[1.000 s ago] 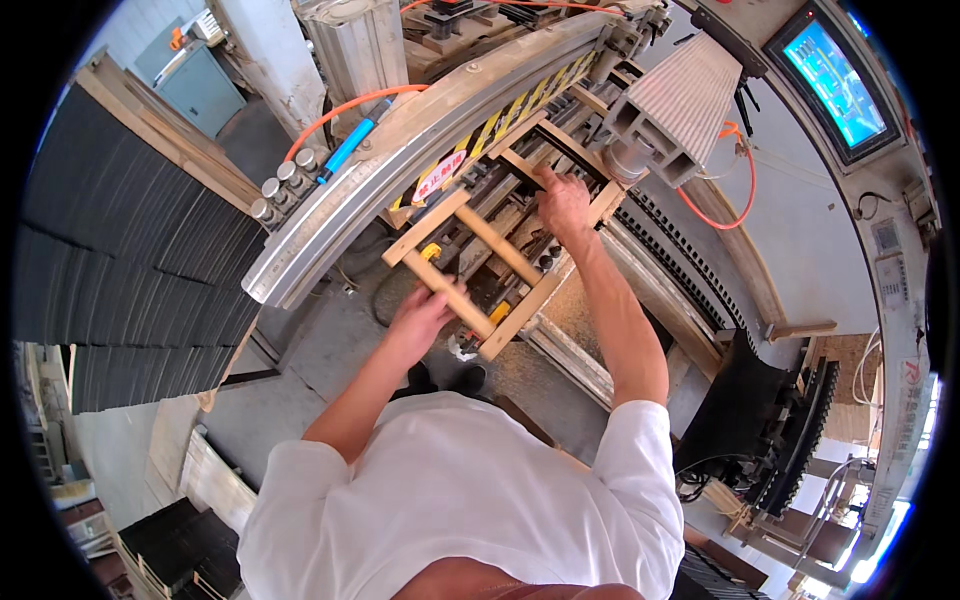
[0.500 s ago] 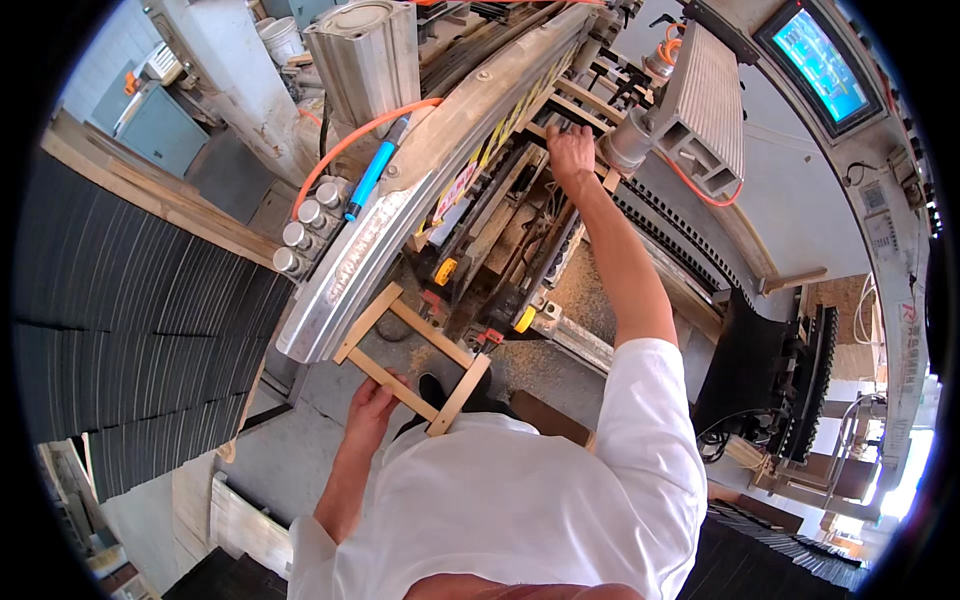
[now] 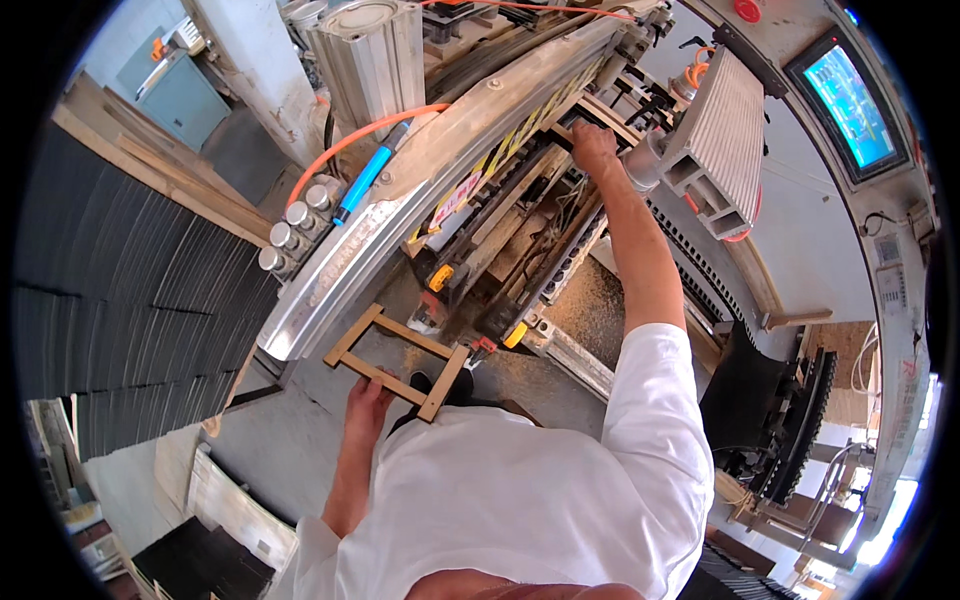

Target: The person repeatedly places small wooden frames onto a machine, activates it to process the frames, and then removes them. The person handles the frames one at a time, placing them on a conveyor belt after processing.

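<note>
One wooden frame (image 3: 413, 336) is above the floor (image 3: 290, 425) before the person (image 3: 540, 480), gripped along one rail by the left hand (image 3: 369, 394), while the right hand (image 3: 595, 147) meets wooden pieces (image 3: 613, 119) in the machine (image 3: 440, 150), its grasp unclear.

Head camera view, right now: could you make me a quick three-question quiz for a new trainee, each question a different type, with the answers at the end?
1. Open question: which hand holds the small wooden frame?
2. True or false: the lit screen shows at the upper right of the picture.
3. Multiple choice: what colour is the hose that curves past the blue tube?
A) green
B) orange
C) black

Key:
1. The left hand, gripping one of its rails.
2. True.
3. B.
</note>
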A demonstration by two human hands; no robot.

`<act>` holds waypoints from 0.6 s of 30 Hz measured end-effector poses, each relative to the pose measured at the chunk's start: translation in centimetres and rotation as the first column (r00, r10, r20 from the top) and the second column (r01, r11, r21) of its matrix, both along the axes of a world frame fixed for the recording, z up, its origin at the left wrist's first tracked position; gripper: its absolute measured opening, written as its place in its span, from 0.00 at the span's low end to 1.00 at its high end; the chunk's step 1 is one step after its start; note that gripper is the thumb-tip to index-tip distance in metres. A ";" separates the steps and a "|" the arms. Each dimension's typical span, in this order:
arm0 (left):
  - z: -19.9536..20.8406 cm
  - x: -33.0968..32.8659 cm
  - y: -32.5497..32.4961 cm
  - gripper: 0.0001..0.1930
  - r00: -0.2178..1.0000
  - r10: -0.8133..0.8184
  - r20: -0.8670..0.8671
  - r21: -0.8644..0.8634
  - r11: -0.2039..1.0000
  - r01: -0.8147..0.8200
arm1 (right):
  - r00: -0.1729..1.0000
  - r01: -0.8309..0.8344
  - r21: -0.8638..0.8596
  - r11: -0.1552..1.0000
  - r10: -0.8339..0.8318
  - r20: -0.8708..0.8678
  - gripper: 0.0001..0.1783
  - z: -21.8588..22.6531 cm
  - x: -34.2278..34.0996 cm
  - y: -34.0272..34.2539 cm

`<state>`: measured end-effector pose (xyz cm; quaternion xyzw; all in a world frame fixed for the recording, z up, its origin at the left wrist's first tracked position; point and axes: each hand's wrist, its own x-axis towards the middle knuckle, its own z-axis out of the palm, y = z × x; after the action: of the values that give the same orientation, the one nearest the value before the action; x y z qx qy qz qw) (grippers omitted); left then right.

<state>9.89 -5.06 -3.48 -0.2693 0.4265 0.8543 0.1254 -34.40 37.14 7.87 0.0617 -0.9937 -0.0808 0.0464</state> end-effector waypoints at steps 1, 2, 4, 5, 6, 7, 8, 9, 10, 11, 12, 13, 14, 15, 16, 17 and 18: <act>-0.2 -0.1 0.3 0.22 1.000 -0.002 0.002 -0.002 1.000 0.002 | 1.000 0.003 0.007 1.000 -0.003 0.017 0.13 0.0 -0.1 0.2; -0.3 -0.2 0.6 0.22 1.000 -0.004 0.004 -0.003 1.000 0.004 | 0.999 0.006 0.014 1.000 -0.007 0.034 0.13 0.0 -0.3 0.3; -0.5 -0.3 1.3 0.22 1.000 0.017 0.022 -0.015 1.000 -0.017 | 0.999 -0.011 0.019 1.000 0.011 0.032 0.14 -0.2 -0.7 0.5; -0.5 -0.4 1.6 0.22 0.999 0.027 0.029 -0.021 0.999 -0.026 | 0.999 -0.013 0.008 1.000 0.013 0.035 0.14 -0.3 -0.8 0.6; -0.4 -0.3 1.8 0.22 0.999 0.030 0.030 -0.026 0.999 -0.029 | 0.999 -0.013 -0.003 1.000 0.014 0.038 0.14 -0.5 -0.7 0.8; -0.5 -0.2 2.0 0.21 0.999 0.037 0.027 -0.031 0.999 -0.036 | 0.999 -0.018 -0.013 1.000 0.018 0.039 0.14 -0.4 -0.7 0.7; -0.5 0.0 2.2 0.21 0.999 0.043 0.025 -0.035 0.998 -0.042 | 0.999 -0.029 -0.009 1.000 0.030 0.040 0.15 -0.3 -0.6 0.5; -0.5 0.1 2.2 0.21 0.999 0.042 0.017 -0.040 0.998 -0.041 | 0.999 -0.030 -0.001 1.000 0.030 0.041 0.14 -0.3 -0.4 0.4; -0.5 0.1 2.3 0.21 0.999 0.040 0.005 -0.044 0.998 -0.040 | 0.999 -0.031 0.009 0.999 0.030 0.037 0.14 -0.4 -0.4 0.5; -0.5 0.2 2.4 0.21 0.999 0.039 -0.007 -0.048 0.998 -0.039 | 0.999 -0.032 0.018 0.999 0.031 0.034 0.14 -0.5 -0.5 0.5; -0.5 0.3 2.5 0.21 0.999 0.048 -0.007 -0.067 0.997 -0.048 | 0.998 -0.056 0.019 0.998 0.056 0.030 0.12 -0.5 -0.5 0.6; -0.3 0.4 2.6 0.21 0.998 0.057 -0.004 -0.087 0.995 -0.058 | 0.998 -0.059 -0.057 0.997 0.061 0.034 0.12 -0.7 -0.6 0.6; -0.1 0.5 2.7 0.21 0.998 0.062 -0.003 -0.106 0.992 -0.062 | 0.997 -0.056 -0.130 0.990 0.062 0.038 0.12 -1.4 -0.8 1.0; 0.0 0.7 2.7 0.21 0.998 0.070 -0.011 -0.114 0.991 -0.070 | 0.998 -0.061 -0.163 0.985 0.061 -0.005 0.12 -2.1 -1.1 1.2; 0.1 0.9 2.7 0.21 0.997 0.076 -0.018 -0.121 0.990 -0.078 | 0.997 -0.067 -0.195 0.979 0.059 -0.047 0.12 -3.2 -1.5 1.7; 0.1 0.6 2.8 0.21 0.998 0.062 -0.029 -0.120 0.991 -0.066 | 0.989 -0.059 -0.176 0.983 0.035 -0.141 0.12 -4.6 -2.4 3.5; 0.0 0.6 2.7 0.21 0.997 0.064 -0.038 -0.142 0.987 -0.068 | 0.973 -0.062 -0.161 0.985 0.024 -0.228 0.12 -5.3 -3.0 4.3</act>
<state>10.49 -2.32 -3.45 -0.2775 0.4798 0.8294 0.0703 -37.42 41.45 2.53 0.0695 -0.9837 -0.0028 0.1656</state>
